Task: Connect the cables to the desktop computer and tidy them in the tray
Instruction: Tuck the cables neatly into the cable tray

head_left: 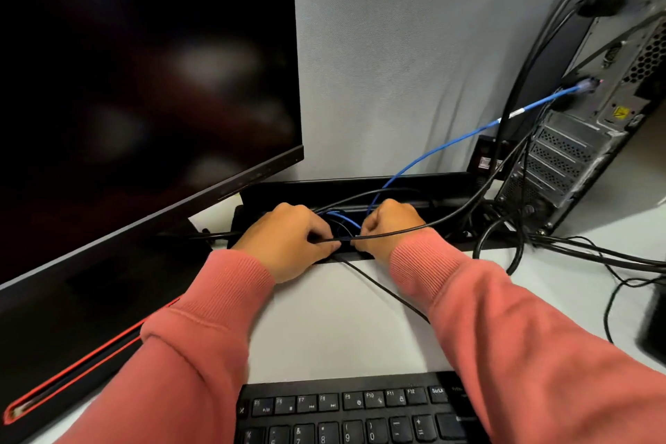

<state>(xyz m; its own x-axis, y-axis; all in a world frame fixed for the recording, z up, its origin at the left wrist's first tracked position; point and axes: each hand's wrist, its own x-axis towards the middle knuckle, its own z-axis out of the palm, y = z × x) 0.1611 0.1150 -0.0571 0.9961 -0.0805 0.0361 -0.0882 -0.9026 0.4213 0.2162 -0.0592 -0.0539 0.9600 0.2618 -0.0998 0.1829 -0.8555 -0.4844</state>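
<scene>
Thin black cable (393, 234): stretched between both hands just above the tray opening, then running right toward the tower.
Left hand (288, 240): fingers curled, pinching the black cable at its near end.
Right hand (387, 227): fingers curled round the same cable, just beside the left hand, over the tray.
Tray (360, 187): long black trough at the desk's back edge, against the partition; loops of black and blue cable already inside.
Blue cable (450, 141): plugged into the back of the tower, sloping down into the tray between the hands.
Desktop computer (584, 141): standing at right, rear panel facing in, several black leads attached.
Loose leads (511, 245): black loops spilling over the tray's right end onto the desk.
Risk, pull: probably a tug on the tower plugs if slack is drawn too hard into the tray.
Risk, tangle: likely knotting with the blue loops beneath the fingers.
Risk, snag: second thin lead (382, 288) lying across the desk toward the keyboard (360, 411), apt to be dragged along.
</scene>
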